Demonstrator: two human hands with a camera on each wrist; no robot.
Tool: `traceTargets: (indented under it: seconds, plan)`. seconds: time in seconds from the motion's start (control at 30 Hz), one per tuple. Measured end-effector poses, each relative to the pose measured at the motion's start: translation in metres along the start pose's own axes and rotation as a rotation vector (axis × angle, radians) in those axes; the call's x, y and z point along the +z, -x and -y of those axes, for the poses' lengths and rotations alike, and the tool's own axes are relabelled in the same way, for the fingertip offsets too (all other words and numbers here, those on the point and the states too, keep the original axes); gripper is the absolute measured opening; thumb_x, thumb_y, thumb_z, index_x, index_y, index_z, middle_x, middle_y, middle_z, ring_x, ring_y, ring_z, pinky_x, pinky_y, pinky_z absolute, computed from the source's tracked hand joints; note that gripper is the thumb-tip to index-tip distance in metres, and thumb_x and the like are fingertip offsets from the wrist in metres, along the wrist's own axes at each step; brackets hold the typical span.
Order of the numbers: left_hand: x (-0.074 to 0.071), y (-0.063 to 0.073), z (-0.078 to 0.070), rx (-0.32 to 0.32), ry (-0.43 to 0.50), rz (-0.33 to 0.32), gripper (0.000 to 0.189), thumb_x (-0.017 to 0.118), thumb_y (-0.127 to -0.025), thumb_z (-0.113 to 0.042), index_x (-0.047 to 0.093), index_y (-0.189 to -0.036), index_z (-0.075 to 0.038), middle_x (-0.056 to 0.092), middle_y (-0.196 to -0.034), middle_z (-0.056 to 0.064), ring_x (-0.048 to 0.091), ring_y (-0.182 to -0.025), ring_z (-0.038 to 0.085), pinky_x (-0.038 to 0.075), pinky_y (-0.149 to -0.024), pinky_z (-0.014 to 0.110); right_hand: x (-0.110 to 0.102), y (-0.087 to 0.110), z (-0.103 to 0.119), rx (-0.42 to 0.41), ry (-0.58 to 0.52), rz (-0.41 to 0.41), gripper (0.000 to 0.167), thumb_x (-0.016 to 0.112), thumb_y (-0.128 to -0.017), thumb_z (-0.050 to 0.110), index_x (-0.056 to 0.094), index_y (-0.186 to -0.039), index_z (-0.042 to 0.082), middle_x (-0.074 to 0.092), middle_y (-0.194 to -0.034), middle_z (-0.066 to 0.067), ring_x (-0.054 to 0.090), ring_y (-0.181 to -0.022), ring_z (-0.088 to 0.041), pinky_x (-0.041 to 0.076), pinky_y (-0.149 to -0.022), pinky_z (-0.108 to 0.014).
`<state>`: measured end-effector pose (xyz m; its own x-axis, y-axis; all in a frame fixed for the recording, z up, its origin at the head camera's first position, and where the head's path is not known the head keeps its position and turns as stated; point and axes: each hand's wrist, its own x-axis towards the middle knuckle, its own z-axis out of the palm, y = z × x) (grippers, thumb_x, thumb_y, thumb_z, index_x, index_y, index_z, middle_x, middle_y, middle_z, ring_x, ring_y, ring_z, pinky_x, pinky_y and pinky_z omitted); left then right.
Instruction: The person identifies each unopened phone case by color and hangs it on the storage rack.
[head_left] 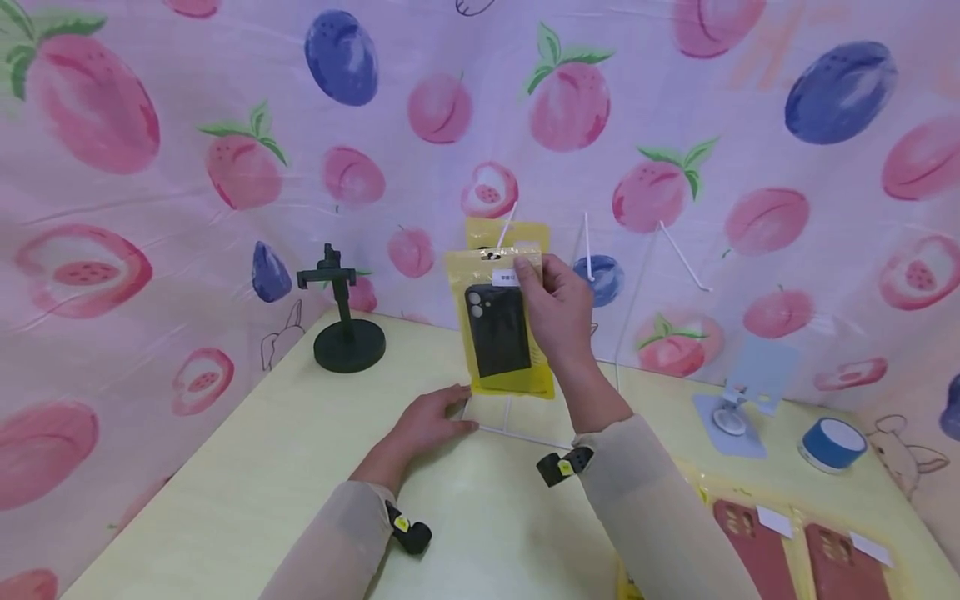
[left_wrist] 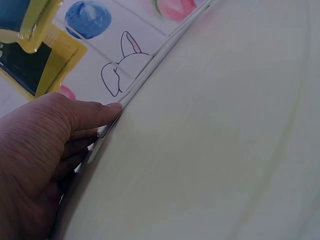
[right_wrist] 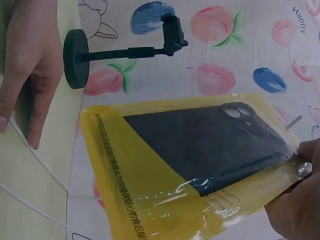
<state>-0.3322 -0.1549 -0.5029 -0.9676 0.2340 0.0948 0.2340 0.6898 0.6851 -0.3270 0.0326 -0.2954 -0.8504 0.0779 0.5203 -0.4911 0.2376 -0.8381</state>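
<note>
Beige sleeves (head_left: 667, 508) loom closest, the right one cutting across the packaged dark-red phone cases (head_left: 843, 567) at the table's near right corner, so how many lie there is anyone's guess. Pale yellow table (head_left: 225, 483) beneath, and toward the middle of its back edge stands a white wire rack (head_left: 525, 437), much of its frame lost behind pouches and forearm.

Now the front yellow phone-case pouch (head_left: 497, 325), up at the rack, face outward, covering most of the rear yellow pouch (head_left: 506, 230), which seems to hang on the same hook (head_left: 507, 225). Right hand (head_left: 562, 312) pinches the front pouch by its upper right corner, its lower fingers hidden behind the plastic. Down at the rack's lower left corner, the left hand (head_left: 427, 425) grips the wire base, thumb on the near side, fingertips hard to make out.

Seating the pouch looks like the step in hand: best to keep that base steady, square the hang hole (head_left: 491, 257) to the hook's end, then slide straight back without creasing the header. Has the tip gone through? Cannot tell; and the white label (head_left: 506, 277) is too small to read.
</note>
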Motion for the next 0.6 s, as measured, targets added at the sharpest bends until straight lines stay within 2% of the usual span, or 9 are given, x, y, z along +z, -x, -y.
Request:
traceTargets:
  seconds: [0.17, 0.27, 0.37, 0.47, 0.6]
  plan:
    - [-0.001, 0.001, -0.001, 0.018, 0.003, 0.008, 0.062, 0.073, -0.091, -0.036, 0.055, -0.146, -0.013, 0.047, -0.154, 0.006, 0.04, -0.144, 0.026, 0.03, -0.119, 0.047, 0.007, -0.014, -0.014, 0.018, 0.007, -0.029, 0.036, 0.065, -0.096, 0.047, 0.074, -0.107, 0.013, 0.063, -0.076, -0.003, 0.05, -0.069, -0.019, 0.037, -0.054, -0.028]
    - [-0.001, 0.003, -0.001, 0.029, 0.014, 0.008, 0.062, 0.073, -0.091, -0.035, 0.055, -0.146, -0.012, 0.047, -0.153, 0.007, 0.04, -0.144, 0.028, 0.029, -0.119, 0.048, 0.011, -0.025, -0.024, 0.019, 0.025, -0.058, 0.036, 0.065, -0.097, 0.046, 0.072, -0.101, 0.012, 0.05, -0.065, -0.002, 0.046, -0.066, -0.017, 0.035, -0.055, -0.029]
    - [-0.001, 0.003, 0.0, 0.04, 0.015, 0.008, 0.063, 0.074, -0.09, -0.035, 0.055, -0.145, -0.012, 0.048, -0.153, 0.007, 0.04, -0.143, 0.028, 0.029, -0.119, 0.047, 0.013, -0.034, -0.033, 0.014, 0.049, -0.084, 0.034, 0.064, -0.098, 0.044, 0.07, -0.098, 0.01, 0.044, -0.062, -0.003, 0.042, -0.063, -0.018, 0.031, -0.054, -0.03]
    - [-0.001, 0.002, 0.001, 0.048, 0.01, 0.001, 0.062, 0.074, -0.09, -0.035, 0.056, -0.145, -0.012, 0.049, -0.152, 0.007, 0.041, -0.143, 0.028, 0.03, -0.118, 0.046, 0.014, -0.04, -0.038, 0.037, 0.059, -0.091, 0.033, 0.064, -0.098, 0.043, 0.072, -0.104, 0.011, 0.061, -0.072, -0.002, 0.048, -0.067, -0.016, 0.037, -0.057, -0.029]
    - [-0.002, 0.002, 0.002, 0.045, 0.014, -0.007, 0.062, 0.075, -0.09, -0.034, 0.056, -0.144, -0.011, 0.049, -0.152, 0.007, 0.041, -0.143, 0.027, 0.03, -0.119, 0.046, 0.015, -0.045, -0.042, 0.083, 0.048, -0.081, 0.034, 0.065, -0.098, 0.043, 0.072, -0.112, 0.013, 0.075, -0.101, -0.001, 0.058, -0.082, -0.016, 0.047, -0.068, -0.029]
